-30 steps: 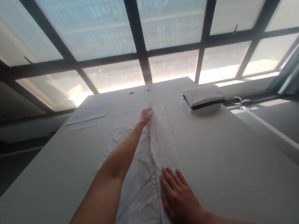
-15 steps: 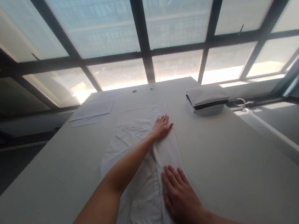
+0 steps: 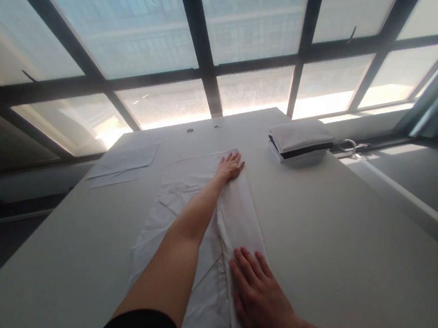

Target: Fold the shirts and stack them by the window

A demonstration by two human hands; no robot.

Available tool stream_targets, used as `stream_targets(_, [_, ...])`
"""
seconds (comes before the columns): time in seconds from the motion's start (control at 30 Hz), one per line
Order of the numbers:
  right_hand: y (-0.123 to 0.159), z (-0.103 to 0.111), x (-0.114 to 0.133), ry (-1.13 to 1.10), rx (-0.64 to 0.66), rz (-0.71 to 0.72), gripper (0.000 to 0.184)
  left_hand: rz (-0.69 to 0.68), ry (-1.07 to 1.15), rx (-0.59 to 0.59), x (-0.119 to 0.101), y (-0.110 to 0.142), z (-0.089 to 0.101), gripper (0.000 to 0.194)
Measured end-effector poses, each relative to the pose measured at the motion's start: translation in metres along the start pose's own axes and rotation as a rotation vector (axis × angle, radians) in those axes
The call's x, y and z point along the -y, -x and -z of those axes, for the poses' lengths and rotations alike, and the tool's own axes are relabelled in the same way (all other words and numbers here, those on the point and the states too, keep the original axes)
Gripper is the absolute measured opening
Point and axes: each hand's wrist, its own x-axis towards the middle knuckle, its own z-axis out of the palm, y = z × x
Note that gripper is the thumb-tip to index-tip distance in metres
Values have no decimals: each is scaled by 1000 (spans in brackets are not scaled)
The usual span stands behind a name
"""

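A white buttoned shirt (image 3: 208, 285) lies on the white table, its right side folded inward in a long strip. My left hand (image 3: 230, 167) rests flat on the far end of that strip, fingers spread, the arm reaching across the cloth. Nearer to me, my right hand (image 3: 258, 290) lies palm down on the same strip, fingers stretched out, beside the row of buttons. Wrinkles run across the shirt's left part, some of it hidden under my left forearm.
Sheets of white paper (image 3: 125, 161) lie at the table's far left. A folded white-and-black stack of cloth (image 3: 301, 137) sits at the far right. Beyond the right edge are a metal ring (image 3: 348, 145) and a white rail (image 3: 414, 198). Large windows stand behind the table (image 3: 328, 236).
My left hand has slid farther away along the folded strip toward the shirt's far edge. My right hand stays nearly in place on the cloth. The view has shifted slightly.
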Motion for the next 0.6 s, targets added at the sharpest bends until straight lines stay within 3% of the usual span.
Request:
stream_targets(0.23, [0,-5,-2,46,-30,40,65,47,-24,39,6,-32,8,66])
stream_targets(0.33, [0,-9,-5,89,-34,59,69,50,-21,75,0,-33,14,64])
stream_targets(0.43, [-1,-10,-7,91,-16,65,73,-16,-19,71,-15,-11,10,61])
stream_targets(0.6, [0,-7,-7,61,12,67,77,-275,-34,24,-22,56,-9,61])
